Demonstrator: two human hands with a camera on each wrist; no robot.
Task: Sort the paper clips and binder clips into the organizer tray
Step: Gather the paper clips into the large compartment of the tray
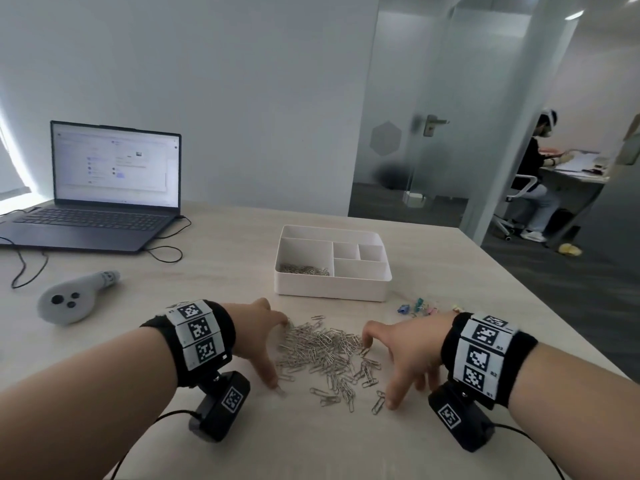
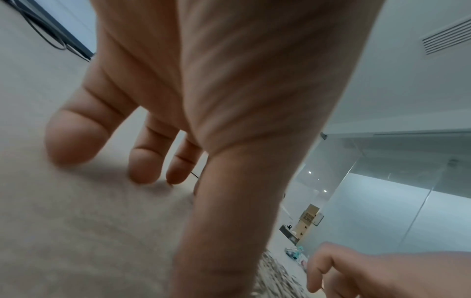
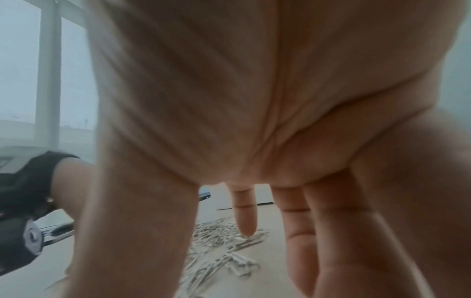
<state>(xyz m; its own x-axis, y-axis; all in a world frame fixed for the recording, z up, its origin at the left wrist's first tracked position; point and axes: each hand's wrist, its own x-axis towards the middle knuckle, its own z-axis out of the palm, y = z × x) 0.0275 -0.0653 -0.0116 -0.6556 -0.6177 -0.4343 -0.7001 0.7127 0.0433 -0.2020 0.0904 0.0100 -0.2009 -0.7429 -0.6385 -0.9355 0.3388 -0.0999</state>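
Note:
A loose pile of silver paper clips (image 1: 325,355) lies on the table in front of me. My left hand (image 1: 273,355) stands on its left side and my right hand (image 1: 384,368) on its right, both with fingers spread and tips down on the table, holding nothing. Behind the pile is the white organizer tray (image 1: 349,289); its large left compartment holds some paper clips (image 1: 304,270), and the other compartments look bare. A few coloured binder clips (image 1: 419,306) lie right of the tray. The right wrist view shows the pile (image 3: 219,242) between my thumb and fingers.
An open laptop (image 1: 104,202) with cables (image 1: 27,268) sits at the back left, and a grey controller (image 1: 74,299) lies left of my hand. The table's right edge (image 1: 554,313) runs close to the binder clips. A person (image 1: 533,181) sits at a far desk.

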